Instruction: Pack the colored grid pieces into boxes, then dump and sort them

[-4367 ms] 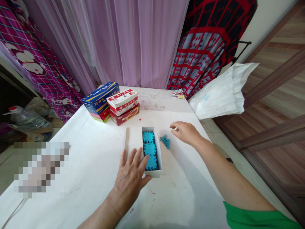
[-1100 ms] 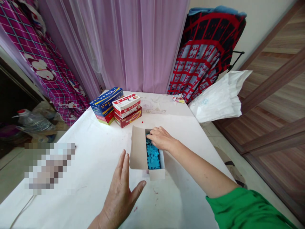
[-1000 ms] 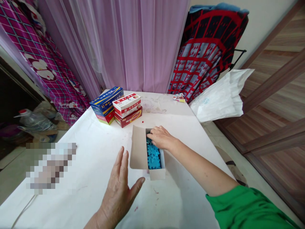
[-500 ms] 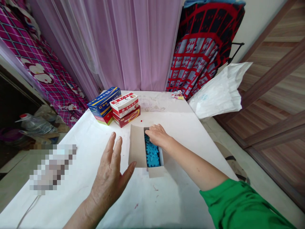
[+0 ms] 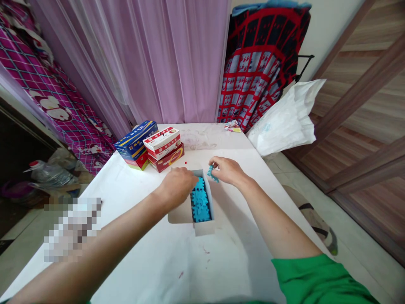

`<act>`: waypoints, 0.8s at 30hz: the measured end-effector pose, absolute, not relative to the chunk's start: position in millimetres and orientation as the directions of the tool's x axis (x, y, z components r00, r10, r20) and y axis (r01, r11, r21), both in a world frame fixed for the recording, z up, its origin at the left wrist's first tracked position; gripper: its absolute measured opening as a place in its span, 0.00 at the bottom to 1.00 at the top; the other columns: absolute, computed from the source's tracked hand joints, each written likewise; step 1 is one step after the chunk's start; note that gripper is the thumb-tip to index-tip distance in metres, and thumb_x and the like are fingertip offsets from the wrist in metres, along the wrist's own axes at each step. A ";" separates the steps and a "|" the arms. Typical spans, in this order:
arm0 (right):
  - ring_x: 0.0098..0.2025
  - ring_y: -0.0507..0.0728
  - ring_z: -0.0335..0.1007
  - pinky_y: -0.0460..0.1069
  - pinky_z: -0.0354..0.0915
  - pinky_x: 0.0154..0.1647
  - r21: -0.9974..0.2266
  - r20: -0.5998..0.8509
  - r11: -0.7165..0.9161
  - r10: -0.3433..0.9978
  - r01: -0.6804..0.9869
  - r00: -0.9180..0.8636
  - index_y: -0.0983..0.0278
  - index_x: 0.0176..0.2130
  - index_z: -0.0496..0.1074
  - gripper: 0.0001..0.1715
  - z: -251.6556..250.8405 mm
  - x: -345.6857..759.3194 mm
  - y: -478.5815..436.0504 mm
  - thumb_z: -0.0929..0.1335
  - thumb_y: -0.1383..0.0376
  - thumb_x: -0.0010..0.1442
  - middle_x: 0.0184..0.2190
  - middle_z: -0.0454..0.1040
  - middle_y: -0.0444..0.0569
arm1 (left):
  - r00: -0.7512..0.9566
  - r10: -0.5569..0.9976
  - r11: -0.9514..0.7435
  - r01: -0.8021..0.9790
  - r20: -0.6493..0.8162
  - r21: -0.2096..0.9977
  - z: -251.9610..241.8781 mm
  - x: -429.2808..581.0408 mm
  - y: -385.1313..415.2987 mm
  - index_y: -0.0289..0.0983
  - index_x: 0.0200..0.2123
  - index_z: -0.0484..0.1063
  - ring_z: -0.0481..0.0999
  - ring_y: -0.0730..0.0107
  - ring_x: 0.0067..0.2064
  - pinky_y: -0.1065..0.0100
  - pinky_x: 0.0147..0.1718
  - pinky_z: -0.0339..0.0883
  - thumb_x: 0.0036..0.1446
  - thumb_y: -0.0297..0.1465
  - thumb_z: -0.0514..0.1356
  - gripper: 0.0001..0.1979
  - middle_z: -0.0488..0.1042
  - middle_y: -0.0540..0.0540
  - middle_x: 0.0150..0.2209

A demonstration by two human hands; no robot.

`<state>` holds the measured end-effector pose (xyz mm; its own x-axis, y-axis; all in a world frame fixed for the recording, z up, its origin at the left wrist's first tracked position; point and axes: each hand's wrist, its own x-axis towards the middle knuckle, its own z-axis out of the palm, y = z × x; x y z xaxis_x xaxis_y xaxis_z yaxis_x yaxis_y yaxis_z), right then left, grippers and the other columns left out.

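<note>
An open cardboard box (image 5: 208, 195) holds several blue interlocking plastic pieces (image 5: 200, 204). My right hand (image 5: 228, 169) is just beyond the box's right side, pinching a blue interlocking piece (image 5: 212, 174) between thumb and fingers. Over the far left part of the box, my left hand (image 5: 179, 185) is closed, its fingers curled down at the rim. Its fingertips are hidden, so what they grip cannot be made out. The box's lid flap (image 5: 179, 216) lies folded out to the left, partly beneath my left hand.
Behind the box to the left stand a blue box (image 5: 136, 137) and stacked red-and-white boxes (image 5: 163, 142). A tiny red bit (image 5: 185, 162) lies near them. Crumpled wrappers (image 5: 233, 126) sit at the back edge. A white bag (image 5: 281, 120) stands off the table's right side.
My right hand has come out of the box to the right with a blue piece. My left hand, open and to the left before, has moved over the box and closed.
</note>
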<state>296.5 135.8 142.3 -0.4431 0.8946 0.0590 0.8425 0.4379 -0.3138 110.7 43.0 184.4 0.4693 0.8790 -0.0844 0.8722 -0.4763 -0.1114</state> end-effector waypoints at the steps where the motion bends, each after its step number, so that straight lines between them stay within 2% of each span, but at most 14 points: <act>1: 0.40 0.54 0.71 0.46 0.58 0.35 -0.318 0.058 0.435 0.896 0.842 -0.441 0.58 0.44 0.73 0.17 140.6 299.9 134.3 0.66 0.66 0.52 0.40 0.78 0.44 | 0.451 0.878 -0.474 0.865 -0.160 -0.166 181.3 120.4 55.2 0.34 0.35 0.77 0.77 0.55 0.43 0.59 0.42 0.68 0.61 0.25 0.54 0.11 0.78 0.37 0.38; 4: 0.39 0.54 0.71 0.46 0.58 0.35 -0.353 0.069 0.425 0.900 0.834 -0.429 0.58 0.44 0.73 0.17 135.3 308.7 128.6 0.66 0.66 0.52 0.39 0.78 0.44 | 0.423 0.873 -0.476 0.848 -0.245 -0.233 165.1 141.0 80.5 0.31 0.36 0.77 0.76 0.52 0.46 0.60 0.42 0.67 0.59 0.25 0.56 0.09 0.78 0.32 0.40; 10: 0.34 0.52 0.70 0.45 0.57 0.33 -0.427 0.105 0.439 0.893 0.791 -0.438 0.58 0.43 0.74 0.17 132.4 323.7 122.2 0.66 0.67 0.51 0.38 0.78 0.44 | 0.379 0.867 -0.468 0.843 -0.325 -0.265 142.5 146.7 92.7 0.30 0.37 0.77 0.78 0.51 0.44 0.61 0.40 0.68 0.57 0.27 0.60 0.08 0.79 0.30 0.39; 16: 0.34 0.52 0.70 0.45 0.57 0.33 -0.449 0.111 0.452 0.884 0.771 -0.454 0.59 0.43 0.74 0.17 136.0 327.9 120.6 0.66 0.67 0.51 0.39 0.77 0.43 | 0.351 0.860 -0.459 0.849 -0.371 -0.261 141.0 149.3 96.2 0.30 0.42 0.75 0.79 0.50 0.44 0.61 0.40 0.70 0.53 0.35 0.66 0.17 0.79 0.32 0.40; 21: 0.34 0.51 0.69 0.44 0.57 0.33 -0.459 0.119 0.454 0.883 0.764 -0.453 0.59 0.43 0.74 0.18 135.6 331.0 120.1 0.66 0.68 0.51 0.38 0.77 0.43 | 0.338 0.870 -0.439 0.861 -0.359 -0.254 138.9 150.5 97.1 0.31 0.44 0.75 0.78 0.51 0.47 0.61 0.42 0.70 0.53 0.33 0.65 0.16 0.76 0.32 0.45; 24: 0.32 0.51 0.69 0.44 0.57 0.32 -0.463 0.129 0.460 0.881 0.758 -0.456 0.59 0.42 0.74 0.18 135.4 331.6 120.1 0.66 0.68 0.51 0.37 0.77 0.43 | 0.330 0.877 -0.424 0.872 -0.349 -0.243 143.5 147.5 96.8 0.32 0.46 0.73 0.77 0.50 0.48 0.61 0.43 0.69 0.53 0.35 0.65 0.18 0.75 0.33 0.47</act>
<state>331.6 120.1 135.4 -0.4558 0.8807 0.1291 0.7578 0.4600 -0.4626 147.5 96.8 143.5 0.3295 0.8774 -0.3487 0.8724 -0.4242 -0.2429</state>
